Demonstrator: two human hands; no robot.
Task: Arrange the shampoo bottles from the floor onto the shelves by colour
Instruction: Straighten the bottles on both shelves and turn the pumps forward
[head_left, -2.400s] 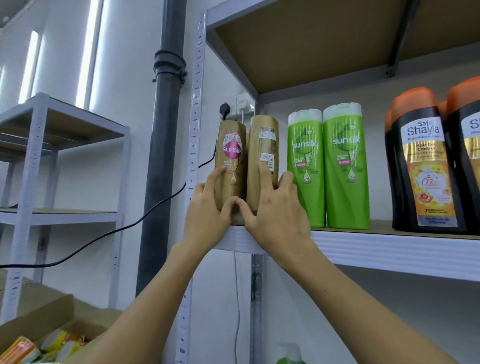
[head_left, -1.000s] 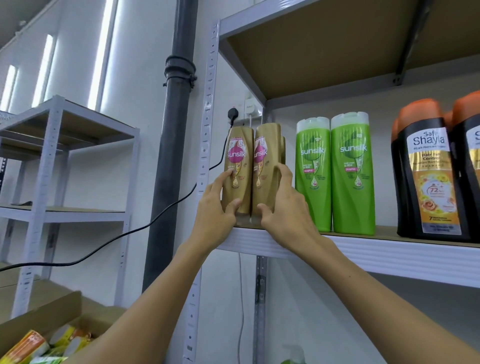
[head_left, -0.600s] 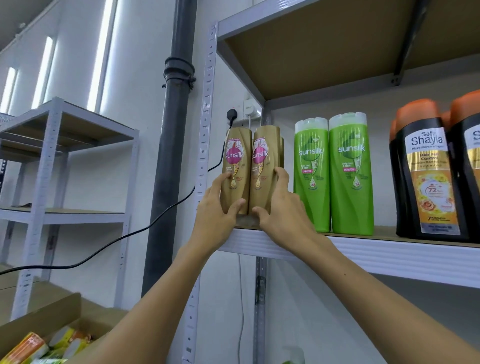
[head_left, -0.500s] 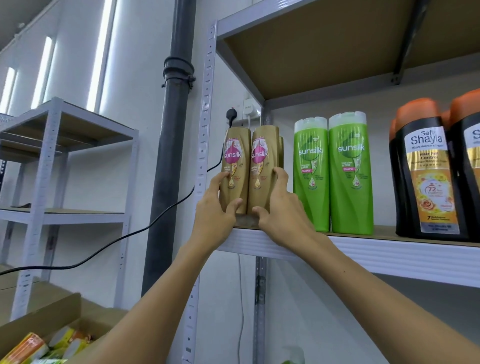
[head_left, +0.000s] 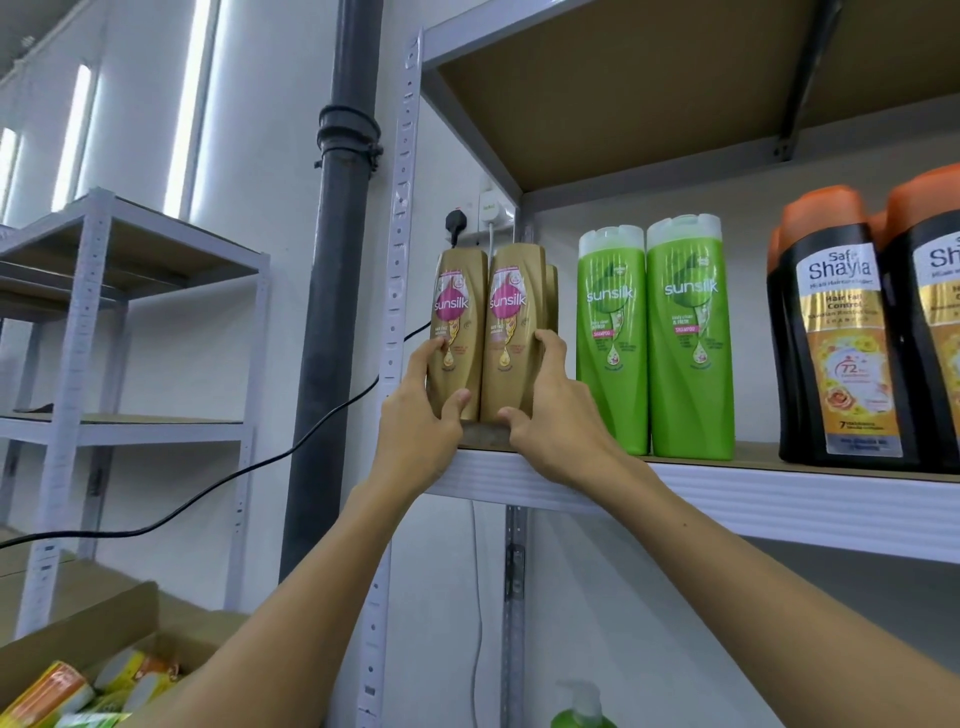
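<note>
Gold bottles (head_left: 485, 332) are standing at the shelf's (head_left: 779, 499) left end while your left hand (head_left: 418, 421) and right hand (head_left: 563, 415) are gripping them; letting go unevenly is risking a topple.

Third gold bottle (head_left: 551, 296) mostly hidden (behind front pair (head_left: 488, 332)).

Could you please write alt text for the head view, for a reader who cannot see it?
Two hands steady two upright gold shampoo bottles at a shelf's left end: the left hand grips the left gold bottle, the right hand the right gold bottle. To their right stand green bottles, then black bottles with orange caps.
</note>
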